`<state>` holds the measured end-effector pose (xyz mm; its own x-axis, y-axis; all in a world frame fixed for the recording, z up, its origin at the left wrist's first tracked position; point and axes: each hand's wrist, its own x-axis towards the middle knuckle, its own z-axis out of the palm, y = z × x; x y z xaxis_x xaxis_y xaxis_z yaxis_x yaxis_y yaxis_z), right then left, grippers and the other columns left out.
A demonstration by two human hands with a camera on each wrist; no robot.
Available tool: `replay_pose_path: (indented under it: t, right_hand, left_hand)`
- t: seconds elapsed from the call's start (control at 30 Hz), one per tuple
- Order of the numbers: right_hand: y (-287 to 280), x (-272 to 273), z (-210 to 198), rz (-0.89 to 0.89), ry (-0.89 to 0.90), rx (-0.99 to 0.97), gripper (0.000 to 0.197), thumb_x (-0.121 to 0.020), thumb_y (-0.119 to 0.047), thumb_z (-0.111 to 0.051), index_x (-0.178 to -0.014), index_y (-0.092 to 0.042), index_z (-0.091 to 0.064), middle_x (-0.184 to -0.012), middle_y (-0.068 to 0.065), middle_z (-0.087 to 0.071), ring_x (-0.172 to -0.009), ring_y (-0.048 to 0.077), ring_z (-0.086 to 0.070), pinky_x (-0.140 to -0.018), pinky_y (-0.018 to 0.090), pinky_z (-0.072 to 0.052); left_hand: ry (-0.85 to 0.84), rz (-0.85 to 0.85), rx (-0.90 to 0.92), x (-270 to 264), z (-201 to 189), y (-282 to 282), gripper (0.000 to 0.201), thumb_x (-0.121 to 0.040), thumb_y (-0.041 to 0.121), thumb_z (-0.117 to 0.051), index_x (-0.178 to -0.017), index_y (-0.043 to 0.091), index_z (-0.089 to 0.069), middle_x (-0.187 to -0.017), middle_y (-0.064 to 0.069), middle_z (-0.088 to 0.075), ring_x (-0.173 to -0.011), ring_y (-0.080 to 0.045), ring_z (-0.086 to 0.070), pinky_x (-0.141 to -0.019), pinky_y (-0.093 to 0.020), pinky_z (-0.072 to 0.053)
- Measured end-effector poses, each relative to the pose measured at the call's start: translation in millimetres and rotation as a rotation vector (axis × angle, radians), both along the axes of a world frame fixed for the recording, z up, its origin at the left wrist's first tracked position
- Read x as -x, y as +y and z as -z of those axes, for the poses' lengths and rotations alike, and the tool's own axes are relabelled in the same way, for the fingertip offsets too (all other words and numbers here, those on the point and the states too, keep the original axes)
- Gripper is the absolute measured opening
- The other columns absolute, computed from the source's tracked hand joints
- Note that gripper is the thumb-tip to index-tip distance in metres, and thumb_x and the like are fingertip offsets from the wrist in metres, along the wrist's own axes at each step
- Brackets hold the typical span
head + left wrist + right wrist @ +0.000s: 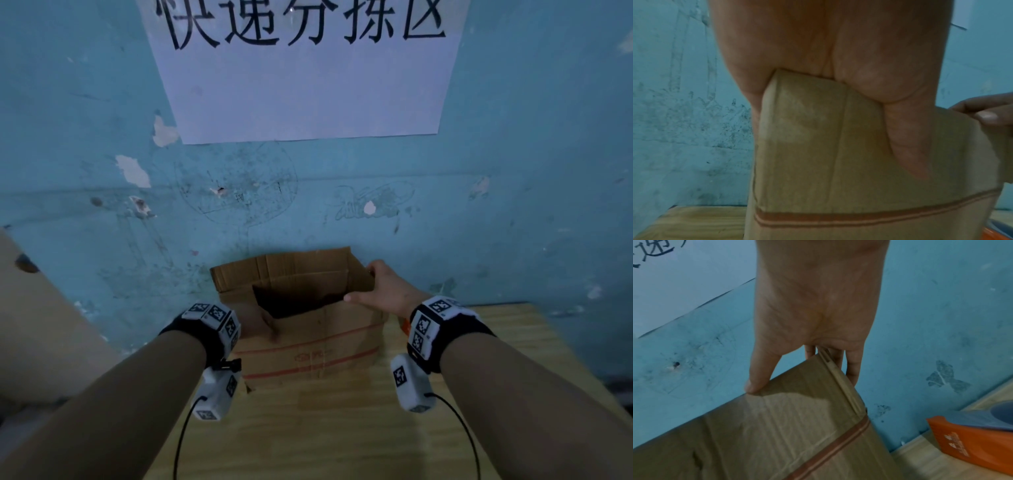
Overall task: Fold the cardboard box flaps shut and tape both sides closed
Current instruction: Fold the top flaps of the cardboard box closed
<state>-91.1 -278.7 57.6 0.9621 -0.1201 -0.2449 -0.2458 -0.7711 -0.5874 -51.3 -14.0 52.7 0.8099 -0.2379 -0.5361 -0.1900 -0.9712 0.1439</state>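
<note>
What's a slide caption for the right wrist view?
Right hand grips the cardboard box corner; orange tape dispenser beside it.

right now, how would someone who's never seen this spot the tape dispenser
Start at the wooden table against the blue wall, then the open cardboard box both hands hold. The tape dispenser lies on the table just right of the box, near the right hand. It is the only bright orange thing there.
</note>
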Motion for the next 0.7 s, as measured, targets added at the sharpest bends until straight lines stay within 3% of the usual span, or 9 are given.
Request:
replay_pose_path:
  t: [0.1,0.2,0.33,0.43,0.53,0.63,0.7]
  right_hand:
    - [5.8,-4.6,-4.5,-0.076,-0.025,0.032,0.085,-0.074,-0.055,-0.070,-0.142,-0.017,-0.035,-0.141,0.007,-0.039,-0.127,0.021,-0.044,-0.106,0.032,-0.039]
    - [8.8,-4.5,-9.5,-0.138,-0.052,0.052,0.073,-0.080,-0.048,-0.068,-0.141,-0.022,-0.040,-0.139,0.008,-0.038,-0.129,0.022,-0.041,-0.105,0.024,-0.031]
    - [6.8,-1.5,-7.0,-0.220,-0.038,0.029,0.076,-0.079,-0.045,-0.070,-0.144,-0.028,-0.035,-0.141,0.004,-0.040,-0.132,0.021,-0.040,-0.103,0.023,-0.032]
    - [8.1,1.2,-3.4,-0.219,-0.010,0.050,0.080,-0.077,-0.038,-0.074,-0.145,-0.023,-0.034,-0.142,0.002,-0.046,-0.129,0.021,-0.046,-0.100,0.025,-0.037]
    - [9.8,0.7,-0.7,-0.184,-0.017,0.104,0.056,-0.078,-0.036,-0.072,-0.129,-0.023,-0.052,-0.132,0.002,-0.057,-0.117,0.019,-0.055,-0.093,0.026,-0.043]
    - [11.1,1.5,-3.1,-0.219,0.056,0.221,0.027,-0.083,-0.039,-0.066,-0.106,-0.024,-0.065,-0.106,-0.001,-0.059,-0.099,0.016,-0.053,-0.079,0.024,-0.040]
    - [11.9,1.9,-5.6,-0.238,0.112,0.272,0.035,-0.087,-0.043,-0.061,-0.111,-0.017,-0.066,-0.106,0.003,-0.056,-0.100,0.018,-0.052,-0.077,0.024,-0.036]
  left_hand:
    - [0.003,0.006,-0.013,-0.4,0.1,1.6,0.048,-0.087,0.038,-0.063,-0.131,0.023,-0.057,-0.143,0.001,-0.049,-0.131,-0.018,-0.045,-0.109,-0.028,-0.033]
    - [-0.002,0.015,-0.038,2.4,-1.9,-0.5,0.051,-0.088,0.040,-0.061,-0.136,0.023,-0.053,-0.143,0.001,-0.048,-0.132,-0.018,-0.044,-0.107,-0.026,-0.033]
    - [-0.013,0.012,-0.029,3.3,-2.5,-1.4,0.048,-0.089,0.040,-0.060,-0.134,0.022,-0.055,-0.143,0.001,-0.049,-0.132,-0.018,-0.044,-0.108,-0.027,-0.033]
    - [-0.013,0.021,-0.020,1.5,-1.3,-1.6,0.047,-0.088,0.039,-0.061,-0.132,0.022,-0.056,-0.142,0.001,-0.050,-0.130,-0.019,-0.046,-0.109,-0.027,-0.033]
    - [-0.008,0.015,-0.011,0.8,-0.8,-0.6,0.048,-0.089,0.038,-0.061,-0.133,0.021,-0.056,-0.142,-0.001,-0.049,-0.131,-0.020,-0.045,-0.109,-0.028,-0.032]
    - [-0.014,0.033,-0.004,-0.9,1.2,0.7,0.044,-0.089,0.038,-0.060,-0.129,0.020,-0.058,-0.138,-0.002,-0.054,-0.126,-0.019,-0.049,-0.104,-0.027,-0.036]
    - [-0.029,0.053,0.006,-2.7,3.5,0.8,0.046,-0.089,0.041,-0.059,-0.129,0.020,-0.058,-0.136,-0.003,-0.056,-0.123,-0.019,-0.052,-0.099,-0.026,-0.040]
